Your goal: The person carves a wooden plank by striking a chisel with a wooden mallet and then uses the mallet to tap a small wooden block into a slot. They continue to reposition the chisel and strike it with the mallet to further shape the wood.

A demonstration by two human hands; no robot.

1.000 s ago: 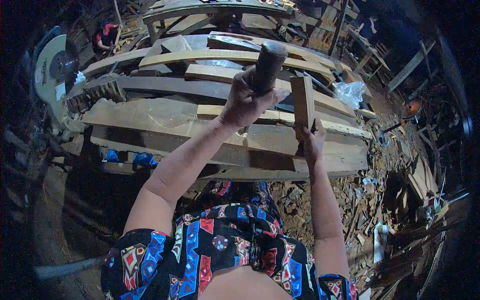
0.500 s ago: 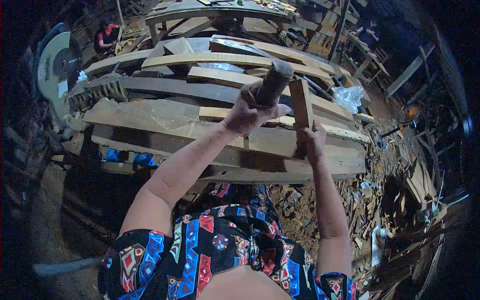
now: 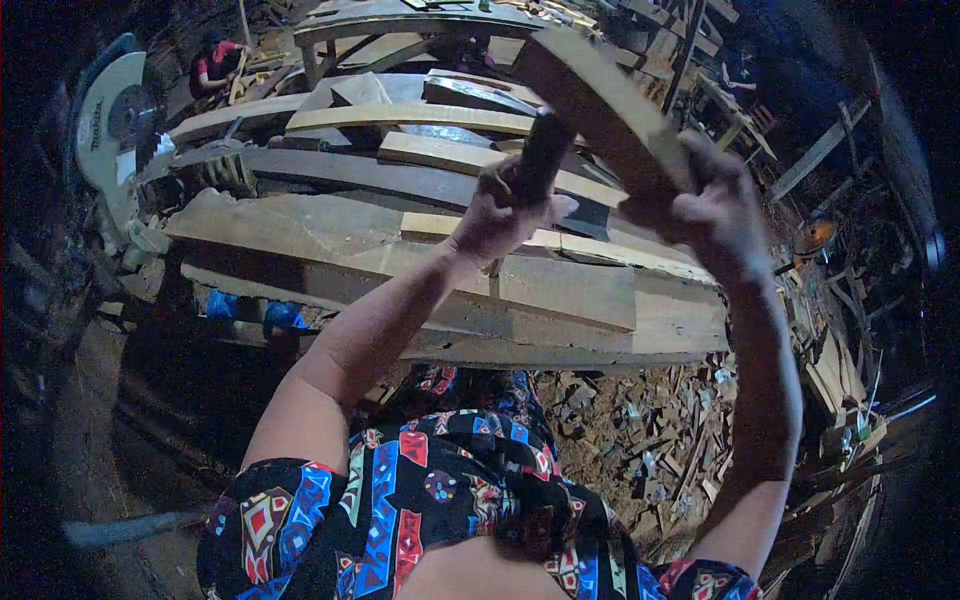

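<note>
My left hand (image 3: pixel 500 212) is wrapped round a dark, thick tool handle (image 3: pixel 543 158) that points up and away from me. A thin shaft shows below that hand, over the planks. Raised on the right, my right hand (image 3: pixel 722 215) grips the lower end of a rectangular wooden block (image 3: pixel 600 105). The block slants up to the left, and its far end is above the handle; whether the two touch I cannot tell. Under both hands lies a long wide plank (image 3: pixel 560 290), with a light strip (image 3: pixel 428 225) on the boards behind it.
A green circular saw (image 3: pixel 105 140) stands at the left. Long boards (image 3: pixel 360 178) are stacked across the bench. A worktable (image 3: pixel 430 18) is at the back. A person in red (image 3: pixel 215 68) sits far left, another person (image 3: pixel 738 78) far right. Wood scraps (image 3: pixel 640 440) cover the ground.
My right hand has risen and moved right with the block, which now tilts to the left instead of standing nearly upright. My left hand and the handle have shifted slightly left.
</note>
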